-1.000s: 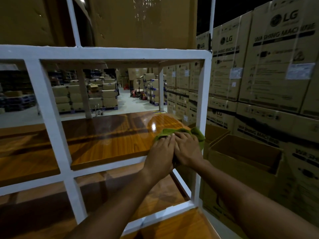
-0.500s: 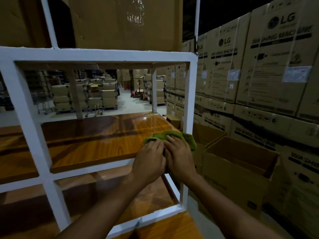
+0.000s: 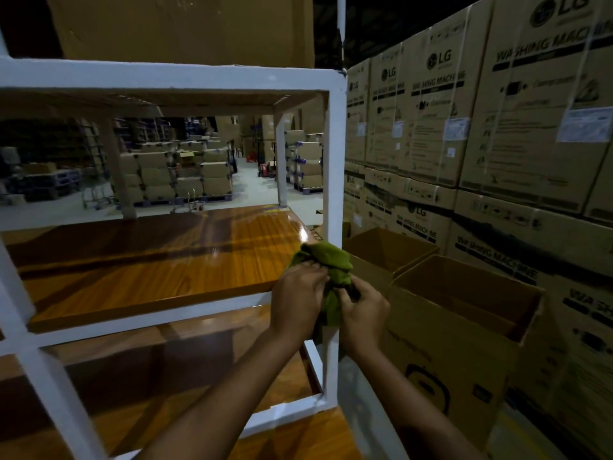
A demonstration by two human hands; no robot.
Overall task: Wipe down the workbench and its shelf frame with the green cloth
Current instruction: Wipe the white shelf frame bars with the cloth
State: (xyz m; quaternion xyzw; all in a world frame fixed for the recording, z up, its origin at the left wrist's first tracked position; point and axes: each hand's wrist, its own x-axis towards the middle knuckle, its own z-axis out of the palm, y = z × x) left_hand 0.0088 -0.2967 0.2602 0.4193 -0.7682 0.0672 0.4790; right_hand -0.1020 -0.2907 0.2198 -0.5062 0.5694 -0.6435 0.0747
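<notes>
At the right front post of the white shelf frame, the green cloth is bunched around the post, just off the wooden shelf. Both the left hand and right hand pinch it, fingers curled closed on its lower folds.

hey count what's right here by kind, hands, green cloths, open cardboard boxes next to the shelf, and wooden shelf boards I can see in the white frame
Hands: 2, left hand and right hand
Green cloth: 1
Open cardboard boxes: 2, near box and far box
Wooden shelf boards: 3, top board, middle board, bottom board
Total: 8
</notes>
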